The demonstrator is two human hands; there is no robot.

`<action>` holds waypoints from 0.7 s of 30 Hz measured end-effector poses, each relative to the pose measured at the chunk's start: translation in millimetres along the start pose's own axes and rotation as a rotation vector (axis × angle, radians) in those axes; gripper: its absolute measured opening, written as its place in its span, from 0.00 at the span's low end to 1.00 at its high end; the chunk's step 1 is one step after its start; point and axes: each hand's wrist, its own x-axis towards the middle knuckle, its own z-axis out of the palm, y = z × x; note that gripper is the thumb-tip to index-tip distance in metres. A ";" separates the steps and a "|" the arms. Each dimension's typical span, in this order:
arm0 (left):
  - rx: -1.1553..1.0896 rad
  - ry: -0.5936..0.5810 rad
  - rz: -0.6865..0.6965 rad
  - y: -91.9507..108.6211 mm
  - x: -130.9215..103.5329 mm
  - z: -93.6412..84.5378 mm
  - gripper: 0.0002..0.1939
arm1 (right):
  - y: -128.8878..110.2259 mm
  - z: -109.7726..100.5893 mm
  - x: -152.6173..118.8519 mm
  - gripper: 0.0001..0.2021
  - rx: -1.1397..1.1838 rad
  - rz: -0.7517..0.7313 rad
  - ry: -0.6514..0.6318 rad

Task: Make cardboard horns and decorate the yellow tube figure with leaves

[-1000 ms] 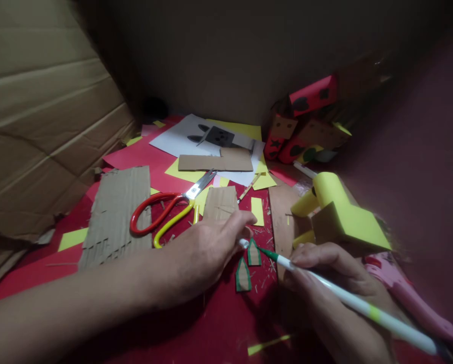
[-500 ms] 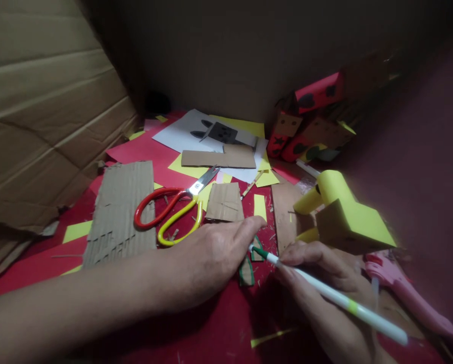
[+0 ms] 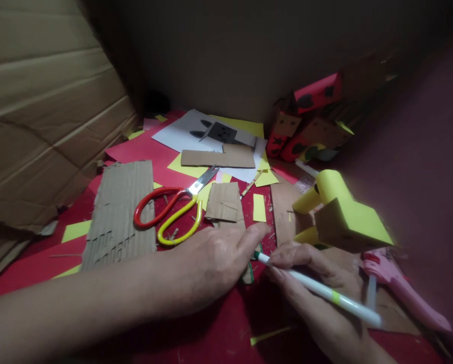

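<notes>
My right hand point(image 3: 317, 283) is closed round a white marker point(image 3: 320, 288) with a lime band. Its green tip end points left, at small cardboard pieces point(image 3: 248, 274) edged in green. My left hand point(image 3: 218, 263) lies over these pieces, thumb and fingers bent down on them, and hides most of their surface. Just beyond it are a cardboard square point(image 3: 223, 202) and a yellow paper strip point(image 3: 259, 208). Scissors point(image 3: 179, 217) with one red and one yellow handle lie above my left wrist, their blades pointing away.
Corrugated cardboard point(image 3: 123, 202) lies at left. Paper sheets and an L-shaped cardboard piece point(image 3: 218, 157) are behind. A yellow paper model point(image 3: 347, 217), a pink glue gun point(image 3: 404, 293) and red decorated tubes point(image 3: 317, 93) stand or lie at right. A large cardboard panel point(image 3: 40, 91) rises at far left.
The marker and my right hand have shifted slightly left, bringing the tip closer to my left thumb. My left hand has moved slightly and covers more of the green-edged pieces.
</notes>
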 end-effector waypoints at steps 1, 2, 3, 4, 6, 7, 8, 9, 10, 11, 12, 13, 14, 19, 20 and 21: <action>-0.037 -0.002 -0.007 0.6 -0.7 -0.6 0.15 | 2.3 -0.6 -1.0 0.07 0.049 0.027 -0.020; -0.074 -0.006 -0.014 1.2 -1.2 -1.2 0.15 | 5.2 -1.2 -2.4 0.08 0.117 0.058 -0.046; -0.105 -0.018 -0.023 1.8 -1.6 -1.7 0.15 | 8.3 -1.7 -4.1 0.08 0.188 0.095 -0.071; -0.125 -0.032 -0.030 2.2 -1.9 -2.1 0.15 | 11.2 -1.8 -6.1 0.08 0.258 0.124 -0.094; -0.133 -0.055 -0.030 2.7 -2.0 -2.4 0.16 | 15.3 -0.7 -10.0 0.08 0.346 0.159 -0.103; -0.124 -0.061 -0.020 2.7 -1.9 -2.4 0.16 | 16.2 0.4 -11.5 0.08 0.372 0.173 -0.096; -0.115 -0.060 -0.007 2.8 -1.8 -2.5 0.17 | 16.5 1.7 -12.6 0.07 0.393 0.189 -0.083; -0.107 -0.051 0.006 2.9 -1.6 -2.7 0.17 | 16.3 3.0 -13.3 0.07 0.417 0.202 -0.070; -0.103 -0.039 0.021 3.2 -1.4 -3.0 0.17 | 15.7 4.1 -13.7 0.06 0.440 0.218 -0.068; -0.099 -0.037 0.028 3.8 -1.1 -3.6 0.16 | 14.9 4.9 -13.7 0.06 0.458 0.232 -0.063; -0.097 -0.037 0.035 4.6 -0.9 -4.3 0.16 | 14.1 5.2 -13.7 0.06 0.468 0.238 -0.067; -0.093 -0.041 0.032 5.7 -0.8 -5.0 0.15 | 13.3 5.2 -13.7 0.05 0.467 0.239 -0.073; -0.088 -0.045 0.023 6.7 -0.8 -5.5 0.15 | 12.7 4.8 -13.8 0.05 0.461 0.233 -0.081; -0.117 0.005 0.003 5.7 -5.3 0.2 0.18 | 12.2 4.2 -17.4 0.04 0.412 0.197 -0.085; -0.133 0.005 0.011 4.3 -6.8 2.5 0.19 | 13.2 5.1 -18.3 0.04 0.405 0.187 -0.077; -0.146 0.009 0.016 2.8 -8.3 4.8 0.20 | 14.7 6.5 -19.1 0.04 0.397 0.175 -0.065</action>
